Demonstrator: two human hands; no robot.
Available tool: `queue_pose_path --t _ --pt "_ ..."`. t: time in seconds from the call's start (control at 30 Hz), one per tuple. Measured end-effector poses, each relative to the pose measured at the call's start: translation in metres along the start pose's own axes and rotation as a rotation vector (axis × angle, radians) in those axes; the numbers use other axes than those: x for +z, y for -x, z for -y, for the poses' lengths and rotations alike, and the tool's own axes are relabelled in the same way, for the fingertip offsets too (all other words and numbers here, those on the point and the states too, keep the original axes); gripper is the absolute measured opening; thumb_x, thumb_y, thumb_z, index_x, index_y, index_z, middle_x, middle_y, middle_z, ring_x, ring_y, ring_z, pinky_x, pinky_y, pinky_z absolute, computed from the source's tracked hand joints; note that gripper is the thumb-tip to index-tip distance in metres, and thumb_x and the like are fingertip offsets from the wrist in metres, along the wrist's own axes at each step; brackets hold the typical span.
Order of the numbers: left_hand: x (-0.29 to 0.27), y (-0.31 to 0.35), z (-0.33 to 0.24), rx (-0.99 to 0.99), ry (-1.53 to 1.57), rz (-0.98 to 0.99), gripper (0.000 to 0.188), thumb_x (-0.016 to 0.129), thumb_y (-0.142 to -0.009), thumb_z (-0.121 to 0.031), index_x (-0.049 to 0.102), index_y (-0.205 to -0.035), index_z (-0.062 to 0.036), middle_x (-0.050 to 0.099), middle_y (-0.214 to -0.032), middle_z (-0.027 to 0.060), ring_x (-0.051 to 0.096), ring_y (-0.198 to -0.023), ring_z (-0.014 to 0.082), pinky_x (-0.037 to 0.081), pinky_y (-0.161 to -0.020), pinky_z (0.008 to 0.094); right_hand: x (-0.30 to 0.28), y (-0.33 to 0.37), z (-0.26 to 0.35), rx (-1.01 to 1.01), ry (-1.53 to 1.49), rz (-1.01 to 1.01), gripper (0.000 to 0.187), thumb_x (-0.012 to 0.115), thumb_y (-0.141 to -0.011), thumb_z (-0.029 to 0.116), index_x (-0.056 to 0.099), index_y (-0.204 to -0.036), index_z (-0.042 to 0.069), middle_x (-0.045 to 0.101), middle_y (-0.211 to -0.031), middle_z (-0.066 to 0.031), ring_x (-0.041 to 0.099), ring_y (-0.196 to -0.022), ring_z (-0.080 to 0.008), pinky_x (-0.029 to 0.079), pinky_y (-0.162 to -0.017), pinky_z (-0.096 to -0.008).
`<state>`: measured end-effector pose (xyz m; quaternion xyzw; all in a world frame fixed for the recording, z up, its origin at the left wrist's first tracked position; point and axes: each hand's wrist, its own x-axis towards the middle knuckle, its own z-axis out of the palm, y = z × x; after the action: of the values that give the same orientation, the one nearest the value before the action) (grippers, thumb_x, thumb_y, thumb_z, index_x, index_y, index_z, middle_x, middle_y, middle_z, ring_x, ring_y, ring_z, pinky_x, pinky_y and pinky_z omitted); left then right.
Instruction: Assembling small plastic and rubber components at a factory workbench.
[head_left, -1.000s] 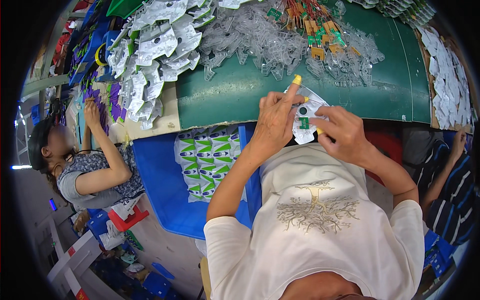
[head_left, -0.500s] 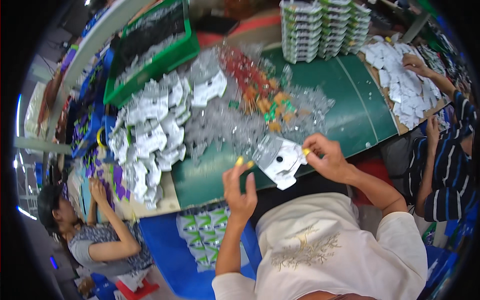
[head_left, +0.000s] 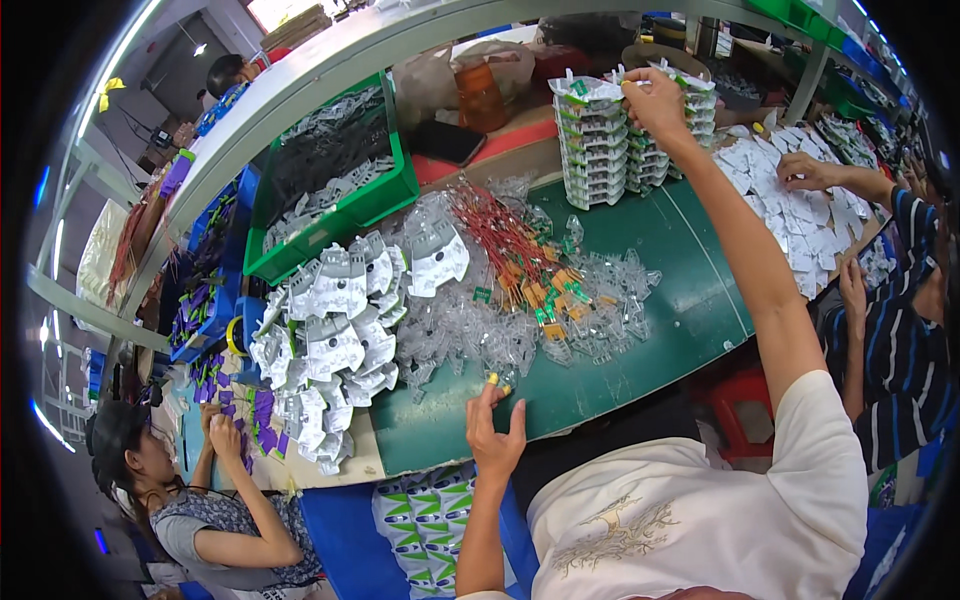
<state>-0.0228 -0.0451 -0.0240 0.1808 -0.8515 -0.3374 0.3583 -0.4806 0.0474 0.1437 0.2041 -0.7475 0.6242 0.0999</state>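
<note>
My right hand (head_left: 655,105) is stretched out to the far side of the bench, its fingers closed on the edge of a white plastic housing (head_left: 588,90) at the top of the left stack. Below that housing stand several more white and green housings (head_left: 592,150) in a column. My left hand (head_left: 494,435) is near the front edge of the bench, thumb and index finger apart, with a yellow cover on the index fingertip. That fingertip is next to the heap of clear plastic parts (head_left: 465,335). Nothing shows in its grasp.
White housings (head_left: 335,290) lie heaped at the left, before a green crate (head_left: 335,232). Red wires with orange and green ends (head_left: 515,255) cross the clear parts. A co-worker (head_left: 210,500) sits at left; another person's hand (head_left: 805,172) touches white parts at right. A metal rail (head_left: 240,100) runs overhead.
My right hand has carried the white housing from in front of me up to the far stack. My left hand remains near the bench's front edge. The view has shifted, showing more background.
</note>
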Motion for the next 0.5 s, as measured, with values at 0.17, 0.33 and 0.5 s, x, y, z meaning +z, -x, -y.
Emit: queue_pose_path --t 0.17,0.33,0.5 --pt "0.001 0.003 0.001 0.014 -0.002 0.0 0.048 0.076 -0.078 -0.001 0.057 -0.122 0.0025 0.065 -0.094 0.015 0.061 -0.085 0.0322 0.049 -0.076 0.04 0.011 0.001 -0.007 -0.041 0.137 -0.092 0.026 0.066 -0.086 0.02 0.064 -0.105 0.003 0.07 -0.072 -0.0062 0.065 -0.055 -0.0129 0.051 -0.047 -0.0278" --pt "0.0 0.004 0.001 0.023 -0.006 -0.007 0.043 0.076 -0.077 -0.001 0.06 -0.116 0.0034 0.065 -0.093 0.016 0.061 -0.083 0.0341 0.049 -0.075 0.041 0.012 0.014 -0.013 -0.103 -0.039 -0.152 0.026 0.066 -0.091 0.022 0.062 -0.107 0.001 0.069 -0.072 -0.006 0.062 -0.055 -0.0088 0.049 -0.046 -0.025" --pt "0.002 -0.002 0.0 0.049 -0.015 -0.014 0.039 0.076 -0.077 -0.001 0.061 -0.113 0.0033 0.065 -0.091 0.016 0.061 -0.082 0.0345 0.049 -0.073 0.0406 -0.012 0.061 -0.019 -0.234 -0.059 0.03 0.023 0.062 -0.096 0.017 0.062 -0.114 0.004 0.064 -0.076 -0.0005 0.054 -0.058 -0.0029 0.044 -0.049 -0.0186"
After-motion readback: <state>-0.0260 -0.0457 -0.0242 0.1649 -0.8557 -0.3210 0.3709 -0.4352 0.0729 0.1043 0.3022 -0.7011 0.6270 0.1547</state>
